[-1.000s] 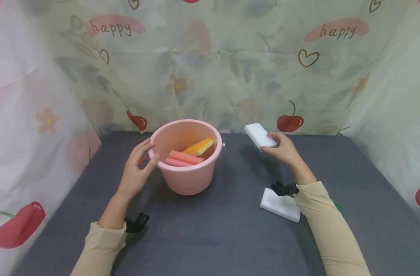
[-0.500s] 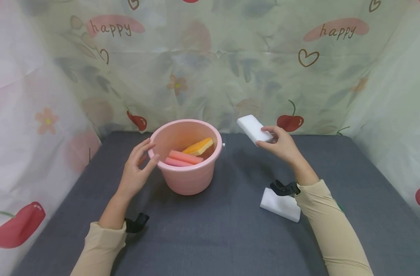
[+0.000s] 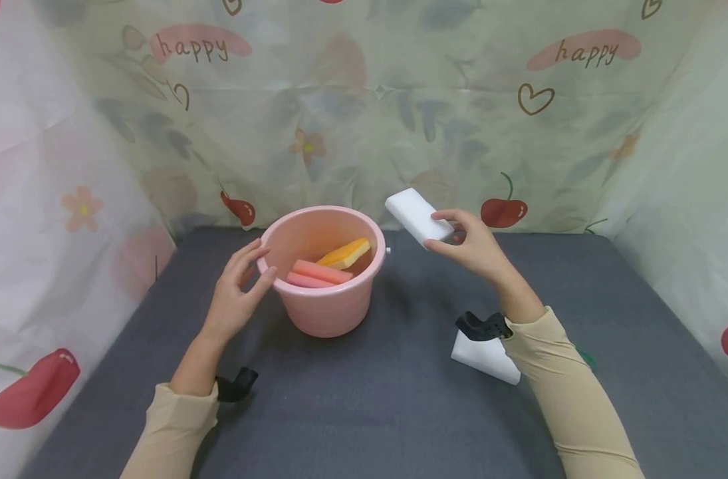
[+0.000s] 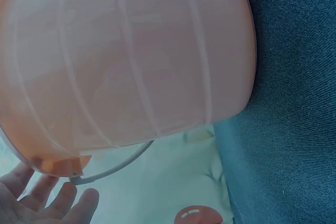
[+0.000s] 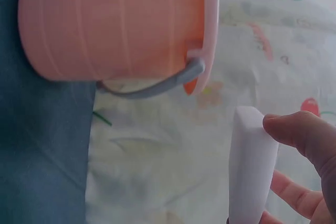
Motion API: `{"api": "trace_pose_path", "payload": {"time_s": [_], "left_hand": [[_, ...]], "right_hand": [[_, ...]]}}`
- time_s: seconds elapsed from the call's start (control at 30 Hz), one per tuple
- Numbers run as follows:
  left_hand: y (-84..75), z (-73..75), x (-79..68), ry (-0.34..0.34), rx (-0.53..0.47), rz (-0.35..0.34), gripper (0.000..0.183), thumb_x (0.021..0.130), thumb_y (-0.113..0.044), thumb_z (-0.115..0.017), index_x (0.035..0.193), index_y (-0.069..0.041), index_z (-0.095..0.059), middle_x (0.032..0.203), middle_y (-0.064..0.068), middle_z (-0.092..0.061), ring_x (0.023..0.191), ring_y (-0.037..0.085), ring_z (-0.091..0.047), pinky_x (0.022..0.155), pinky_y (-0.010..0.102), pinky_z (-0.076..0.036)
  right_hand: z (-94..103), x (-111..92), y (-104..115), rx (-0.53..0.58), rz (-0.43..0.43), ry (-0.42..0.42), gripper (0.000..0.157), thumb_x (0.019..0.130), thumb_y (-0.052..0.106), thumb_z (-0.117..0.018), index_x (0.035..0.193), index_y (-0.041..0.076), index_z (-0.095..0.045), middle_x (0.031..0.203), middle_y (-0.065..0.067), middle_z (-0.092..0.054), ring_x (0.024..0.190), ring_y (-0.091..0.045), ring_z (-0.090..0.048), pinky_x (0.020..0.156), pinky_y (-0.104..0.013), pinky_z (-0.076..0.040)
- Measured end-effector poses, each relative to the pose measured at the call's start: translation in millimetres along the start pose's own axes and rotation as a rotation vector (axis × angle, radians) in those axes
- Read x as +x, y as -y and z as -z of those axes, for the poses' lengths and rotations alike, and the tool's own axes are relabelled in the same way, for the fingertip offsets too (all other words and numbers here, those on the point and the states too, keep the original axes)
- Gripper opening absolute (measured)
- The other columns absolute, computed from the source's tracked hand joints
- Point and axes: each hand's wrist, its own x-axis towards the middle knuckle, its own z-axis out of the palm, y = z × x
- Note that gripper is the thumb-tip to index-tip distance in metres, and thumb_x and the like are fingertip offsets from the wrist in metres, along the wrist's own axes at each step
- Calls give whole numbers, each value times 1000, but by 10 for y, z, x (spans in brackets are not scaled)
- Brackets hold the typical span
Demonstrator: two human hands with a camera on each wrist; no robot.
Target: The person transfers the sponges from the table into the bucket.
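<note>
Dark tabletop point(image 3: 352, 412) | 1 bucket point(image 3: 324, 314) | 2 white blocks point(image 3: 415, 214), right hand point(image 3: 474, 245) pinching 1 | left hand point(image 3: 237, 289) spread against bucket

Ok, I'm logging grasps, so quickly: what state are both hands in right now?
Left hand: open, touching the pink bucket.
Right hand: closed, holding a white block in the air.

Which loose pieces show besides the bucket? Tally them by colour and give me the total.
White: 2 (held block, tabletop block)
Pink: 2 (upper pink piece, lower pink piece)
Yellow: 1 (yellow block)
Green: 1 (green item, mostly hidden)
Total: 6 visible
</note>
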Motion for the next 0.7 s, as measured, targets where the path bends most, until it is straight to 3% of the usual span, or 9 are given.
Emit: {"api": "trace_pose_path", "payload": {"time_s": [0.2,0.7], "left_hand": [[5,4,3,-5,-5,-6,44,89,-15,-62,130,-6,-52,148,10,-37,138,28,-32,109,55,-32],[7,2,0,-6,-6,1,44,89,-13,-62,131,-7,-52,148,9,-36,138,27,-32,110,54,-33]], "right_hand": [[-71,24,114,30,46,11,49,82,17,-70,126,5,-52,131,-17,-47,109,-32,-49,96,-49,-44],[-286,125,377,3,110,66,49,80,21,-72,124,9,-54,133,-13,-48,117,-28,-47,101,-47,-43]]}}
